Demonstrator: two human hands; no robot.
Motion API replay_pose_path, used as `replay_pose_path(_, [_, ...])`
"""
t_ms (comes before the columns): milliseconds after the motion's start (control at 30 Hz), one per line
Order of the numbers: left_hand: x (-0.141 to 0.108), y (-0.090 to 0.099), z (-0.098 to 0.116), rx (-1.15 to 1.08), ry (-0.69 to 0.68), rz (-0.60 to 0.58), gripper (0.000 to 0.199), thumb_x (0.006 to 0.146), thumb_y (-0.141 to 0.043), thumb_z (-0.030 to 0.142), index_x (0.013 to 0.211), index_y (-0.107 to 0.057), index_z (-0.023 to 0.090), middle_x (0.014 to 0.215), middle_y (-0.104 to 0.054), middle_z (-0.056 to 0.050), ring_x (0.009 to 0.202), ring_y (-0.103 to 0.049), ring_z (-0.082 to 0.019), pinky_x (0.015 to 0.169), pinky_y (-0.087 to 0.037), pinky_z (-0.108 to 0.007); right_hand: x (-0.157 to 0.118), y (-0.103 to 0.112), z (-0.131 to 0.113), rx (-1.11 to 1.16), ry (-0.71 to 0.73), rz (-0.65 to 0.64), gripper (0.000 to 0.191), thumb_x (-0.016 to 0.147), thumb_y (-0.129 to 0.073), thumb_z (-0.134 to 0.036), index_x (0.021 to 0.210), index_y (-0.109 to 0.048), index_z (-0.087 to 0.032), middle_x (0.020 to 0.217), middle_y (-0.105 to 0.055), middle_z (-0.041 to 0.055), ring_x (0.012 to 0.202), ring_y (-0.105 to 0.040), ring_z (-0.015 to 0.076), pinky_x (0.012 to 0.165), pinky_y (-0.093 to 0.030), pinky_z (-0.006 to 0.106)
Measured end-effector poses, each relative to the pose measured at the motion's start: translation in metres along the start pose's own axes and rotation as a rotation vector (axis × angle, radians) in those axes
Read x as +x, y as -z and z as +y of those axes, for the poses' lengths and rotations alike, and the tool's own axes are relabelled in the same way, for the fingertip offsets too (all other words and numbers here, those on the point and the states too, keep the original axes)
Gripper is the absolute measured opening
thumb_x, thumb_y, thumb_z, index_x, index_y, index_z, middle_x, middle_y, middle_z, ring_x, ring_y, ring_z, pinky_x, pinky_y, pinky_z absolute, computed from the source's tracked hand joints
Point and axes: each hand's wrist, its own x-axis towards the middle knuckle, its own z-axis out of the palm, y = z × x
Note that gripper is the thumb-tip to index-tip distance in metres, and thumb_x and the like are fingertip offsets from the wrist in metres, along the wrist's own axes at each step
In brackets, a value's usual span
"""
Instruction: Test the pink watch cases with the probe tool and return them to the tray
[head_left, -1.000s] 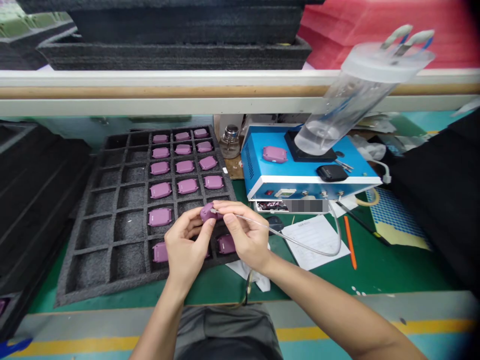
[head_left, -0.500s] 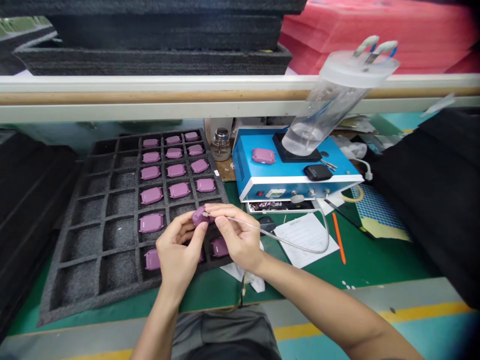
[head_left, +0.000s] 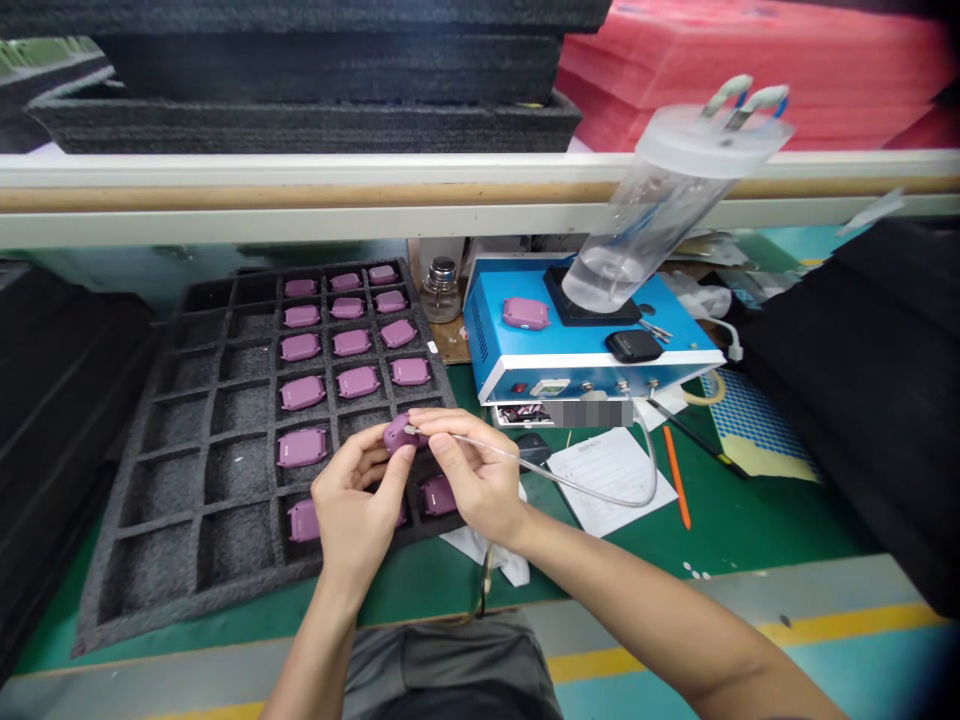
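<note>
A purple watch-like case (head_left: 397, 432) is pinched in my left hand (head_left: 358, 500), above the right part of a black foam tray (head_left: 206, 520). My right hand (head_left: 480, 478) is closed around a clear thin tube (head_left: 555, 478), and its fingers also touch the case. The tube's metal tip (head_left: 411, 430) meets the side of the case; whether it sits inside an opening cannot be made out. From my right hand the tube loops to the front of a blue machine (head_left: 487, 330). Several purple cases, such as one at the left (head_left: 302, 448), lie in the tray compartments.
On the machine are a purple case (head_left: 526, 313), a black case (head_left: 634, 346) and a clear cylinder (head_left: 637, 230). Paper (head_left: 607, 475) and an orange pen (head_left: 676, 478) lie to the right. A shelf edge (head_left: 300, 228) crosses behind; black foam (head_left: 862, 400) stands at right.
</note>
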Motion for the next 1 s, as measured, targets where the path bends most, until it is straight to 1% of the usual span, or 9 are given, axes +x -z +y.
replay_pose_path(233, [0.0, -0.0003, 0.0016, 0.0, 0.002, 0.001, 0.028, 0.079, -0.083, 0.027, 0.104, -0.076, 0.015, 0.096, -0.082, -0.008, 0.082, -0.08, -0.019, 0.072, -0.066, -0.023, 0.0007, 0.0002, -0.0015, 0.005, -0.003, 0.002, 0.016, 0.101, -0.062, -0.027, 0.1, -0.077, -0.025, 0.106, -0.082, 0.0082, 0.107, -0.078, 0.0228, 0.095, -0.065, 0.04])
replay_pose_path(433, [0.0002, 0.0004, 0.0004, 0.002, -0.005, -0.005, 0.027, 0.081, -0.083, 0.025, 0.105, -0.076, 0.016, 0.096, -0.082, -0.006, 0.082, -0.08, -0.017, 0.073, -0.065, -0.021, 0.0013, 0.0005, -0.0022, 0.011, 0.009, 0.0, 0.015, 0.1, -0.063, -0.024, 0.101, -0.077, -0.025, 0.106, -0.082, 0.0079, 0.107, -0.078, 0.0216, 0.095, -0.065, 0.038])
replay_pose_path(533, [0.0004, 0.0005, 0.0001, 0.0, -0.009, -0.006, 0.027, 0.081, -0.083, 0.025, 0.105, -0.076, 0.016, 0.096, -0.082, -0.006, 0.082, -0.08, -0.017, 0.073, -0.065, -0.021, 0.0013, 0.0006, -0.0018, 0.002, 0.006, -0.003, 0.015, 0.101, -0.063, -0.025, 0.1, -0.077, -0.025, 0.106, -0.082, 0.0078, 0.107, -0.078, 0.0214, 0.094, -0.065, 0.038])
replay_pose_path(700, [-0.0009, -0.0004, 0.0016, 0.013, -0.003, 0.006, 0.028, 0.08, -0.083, 0.027, 0.104, -0.076, 0.015, 0.096, -0.082, -0.008, 0.082, -0.08, -0.019, 0.072, -0.066, -0.023, 0.0006, 0.0008, -0.0018, -0.008, -0.009, -0.006, 0.016, 0.101, -0.062, -0.029, 0.099, -0.077, -0.024, 0.106, -0.082, 0.0082, 0.106, -0.079, 0.0224, 0.094, -0.066, 0.039])
replay_pose_path(900, [0.0011, 0.0015, 0.0016, 0.022, 0.004, -0.003, 0.028, 0.079, -0.083, 0.029, 0.103, -0.076, 0.016, 0.094, -0.082, -0.007, 0.08, -0.08, -0.02, 0.071, -0.066, -0.025, 0.0016, -0.0004, -0.0008, 0.001, 0.014, 0.004, 0.015, 0.101, -0.062, -0.025, 0.101, -0.077, -0.025, 0.107, -0.082, 0.008, 0.107, -0.079, 0.0219, 0.094, -0.066, 0.039])
replay_pose_path(1000, [0.0025, -0.0005, 0.0, 0.022, 0.007, -0.004, 0.028, 0.079, -0.083, 0.029, 0.103, -0.076, 0.017, 0.094, -0.082, -0.007, 0.081, -0.079, -0.02, 0.072, -0.066, -0.026, 0.0025, 0.0001, -0.0005, -0.009, 0.014, -0.001, 0.015, 0.101, -0.062, -0.026, 0.101, -0.077, -0.025, 0.107, -0.082, 0.0081, 0.107, -0.079, 0.0221, 0.095, -0.066, 0.039])
